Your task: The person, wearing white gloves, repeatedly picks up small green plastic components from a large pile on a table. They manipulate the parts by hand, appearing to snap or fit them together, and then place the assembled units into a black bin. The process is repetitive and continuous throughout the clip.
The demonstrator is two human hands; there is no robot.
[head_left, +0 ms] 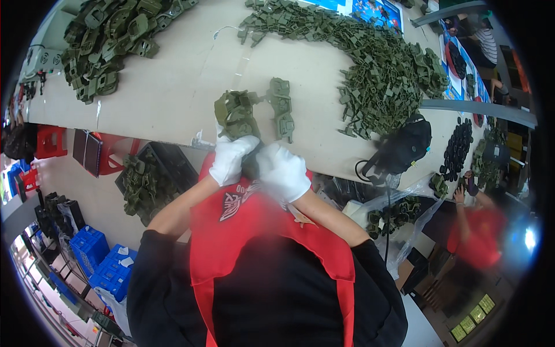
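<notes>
At the near edge of the table, my white-gloved left hand (232, 159) is closed on an olive-green plastic toy vehicle body (238, 115), whose hollow frame sticks up beyond my fingers. Close beside it, my gloved right hand (283, 172) is curled shut against the near end of the green plastic. The fingertips of the right hand are hidden, so what it pinches cannot be made out. A second green vehicle part (281, 110), long and narrow, lies on the table (173, 98) just past my hands.
Large green vehicle bodies (110, 46) are heaped at the far left; a big pile of small green parts (381, 75) covers the right. A black bag-like object (404, 147) sits at the right edge. Below stands a dark crate (170, 165) of green parts. A co-worker (477, 231) works at far right.
</notes>
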